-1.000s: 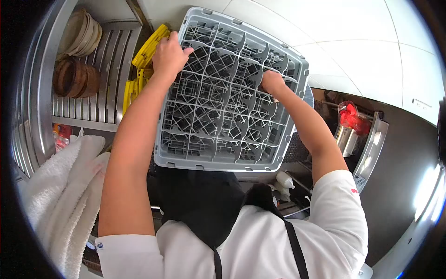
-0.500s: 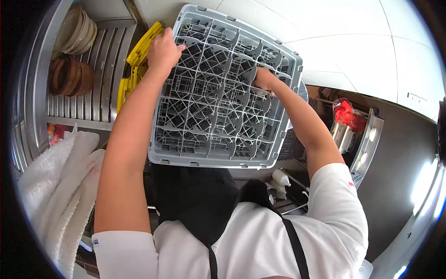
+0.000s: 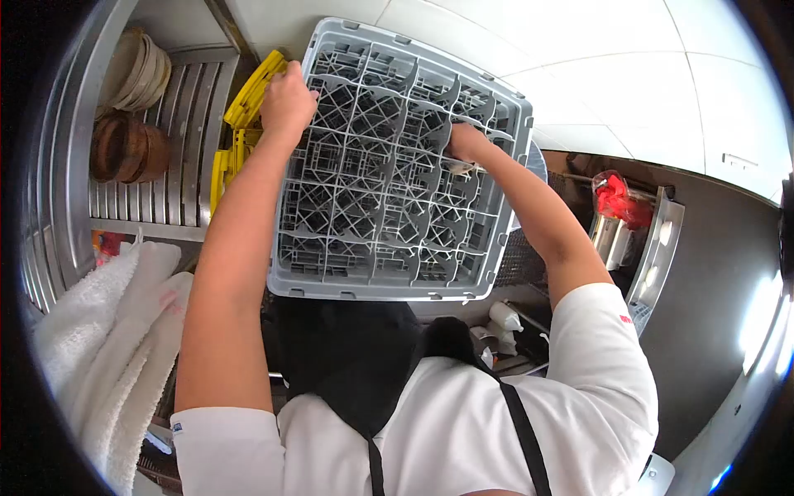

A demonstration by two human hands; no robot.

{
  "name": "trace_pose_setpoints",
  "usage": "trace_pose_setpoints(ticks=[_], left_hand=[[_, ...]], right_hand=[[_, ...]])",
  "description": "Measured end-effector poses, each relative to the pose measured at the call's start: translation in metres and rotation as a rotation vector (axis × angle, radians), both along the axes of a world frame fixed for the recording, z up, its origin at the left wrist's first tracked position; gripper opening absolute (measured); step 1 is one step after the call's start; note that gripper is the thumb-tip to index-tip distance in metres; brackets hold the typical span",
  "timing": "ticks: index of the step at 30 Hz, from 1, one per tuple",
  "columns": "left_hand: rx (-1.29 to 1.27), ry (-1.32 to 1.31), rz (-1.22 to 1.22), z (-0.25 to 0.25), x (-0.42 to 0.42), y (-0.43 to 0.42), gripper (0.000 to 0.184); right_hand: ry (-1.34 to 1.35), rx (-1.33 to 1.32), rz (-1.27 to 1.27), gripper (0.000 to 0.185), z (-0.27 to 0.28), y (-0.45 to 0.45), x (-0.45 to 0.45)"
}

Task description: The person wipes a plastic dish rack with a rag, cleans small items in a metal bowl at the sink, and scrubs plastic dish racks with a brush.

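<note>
A grey plastic dishwasher glass rack (image 3: 383,293) with many square compartments stands tilted up in front of me, facing my chest. My left hand (image 3: 289,103) is closed on its upper left rim, the thumb over the edge. My right hand (image 3: 468,144) reaches into a compartment at the upper right, with the fingers hidden behind the dividers. Something small and pale (image 3: 460,168) shows just under that hand; its kind is unclear. Yellow plastic pieces (image 3: 252,89) stand right behind my left hand.
Stacked pale bowls (image 3: 145,74) and brown round pots (image 3: 124,147) sit on a slatted metal shelf (image 3: 186,107) at left. White towels (image 3: 116,331) hang below. At right are a red plastic bag (image 3: 612,194) and, lower, a white bottle (image 3: 504,316). A tiled wall (image 3: 612,91) rises behind.
The rack sits slightly lower and further left in view, and both hands have shifted with it. My left hand keeps its hold, and my right hand stays in the same compartment.
</note>
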State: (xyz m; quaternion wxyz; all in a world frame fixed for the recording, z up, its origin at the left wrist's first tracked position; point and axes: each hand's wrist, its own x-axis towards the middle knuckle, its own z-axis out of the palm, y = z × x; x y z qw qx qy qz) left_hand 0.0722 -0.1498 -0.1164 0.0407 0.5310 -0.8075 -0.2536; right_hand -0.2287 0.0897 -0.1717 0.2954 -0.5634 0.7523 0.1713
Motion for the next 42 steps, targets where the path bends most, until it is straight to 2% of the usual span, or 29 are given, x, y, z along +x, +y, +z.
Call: trace_pose_setpoints(ticks=[2,6,9,11,14,16,17,19,20,21,22,23,25,26,29,30,33,34,37,38,39,41,42], left_hand=[[0.0,0.017,-0.005,-0.001,0.0,0.001,0.046],[-0.017,0.009,-0.025,-0.001,0.0,-0.001,0.046],[-0.046,0.008,-0.001,0.002,-0.001,0.003,0.047],[-0.058,0.013,-0.014,-0.004,0.0,0.002,0.046],[-0.045,0.008,-0.011,0.0,0.0,0.003,0.045],[-0.048,0.018,-0.024,-0.002,0.0,0.002,0.045],[-0.051,0.022,-0.03,-0.006,0.001,0.001,0.045],[-0.043,0.049,-0.019,-0.006,0.001,0.001,0.045],[-0.052,0.057,-0.022,-0.004,0.001,0.003,0.045],[-0.065,0.065,-0.031,-0.002,0.001,0.004,0.045],[-0.058,0.079,-0.038,-0.003,0.002,0.003,0.046],[-0.054,0.093,-0.051,-0.006,0.002,0.001,0.046],[-0.104,0.045,-0.059,-0.007,-0.001,0.001,0.047],[-0.11,0.042,-0.069,-0.006,-0.002,0.001,0.047],[-0.126,0.037,-0.085,-0.003,-0.001,-0.001,0.046],[-0.13,0.045,-0.094,-0.002,-0.001,0.0,0.046],[-0.126,0.048,-0.088,-0.002,-0.002,0.001,0.045],[-0.121,0.043,-0.086,-0.003,-0.002,0.001,0.045],[-0.154,0.097,-0.117,-0.003,-0.001,0.003,0.046],[-0.153,0.091,-0.111,-0.003,-0.002,0.003,0.046],[-0.154,0.082,-0.108,-0.003,-0.002,0.003,0.047],[-0.17,0.065,-0.117,-0.005,0.002,0.003,0.047],[-0.186,0.066,-0.13,-0.007,0.005,0.003,0.047]], right_hand=[[-0.024,0.028,0.001,0.024,-0.001,0.005,-0.003],[0.21,-0.052,-0.242,0.023,0.012,-0.003,0.023],[0.178,-0.137,-0.188,0.021,0.011,-0.001,0.021],[0.161,-0.167,-0.251,0.02,0.015,-0.002,0.026],[-0.057,-0.096,-0.136,0.022,0.002,0.004,0.011],[-0.226,-0.033,-0.016,0.023,0.015,0.003,0.002],[-0.057,-0.03,-0.049,0.022,0.021,0.005,0.005],[0.117,-0.229,-0.259,0.02,0.04,0.006,0.019],[0.155,-0.244,-0.308,0.019,0.031,0.007,0.02],[0.202,-0.191,-0.329,0.022,0.046,0.003,0.033],[0.139,-0.105,-0.283,0.022,0.039,-0.001,0.031],[0.073,-0.023,-0.243,0.023,0.022,-0.001,0.026],[-0.003,-0.064,-0.205,0.025,-0.042,0.004,0.01],[-0.028,-0.056,-0.106,0.023,-0.022,0.001,0.014],[-0.006,-0.119,-0.061,0.021,-0.031,-0.003,0.015],[-0.027,-0.151,0.039,0.022,-0.025,-0.003,0.013],[-0.209,-0.082,-0.24,0.024,0.0,0.0,0.006],[-0.042,-0.004,-0.042,0.026,0.009,-0.007,0.009],[-0.011,-0.079,-0.093,0.027,0.027,-0.004,0.014],[-0.024,-0.042,-0.055,0.029,0.016,-0.002,0.015],[-0.061,0.078,-0.106,0.025,0.023,0.0,0.022],[-0.075,0.136,-0.114,0.026,0.037,-0.006,0.027],[-0.056,0.124,-0.167,0.028,0.009,-0.009,0.026]])
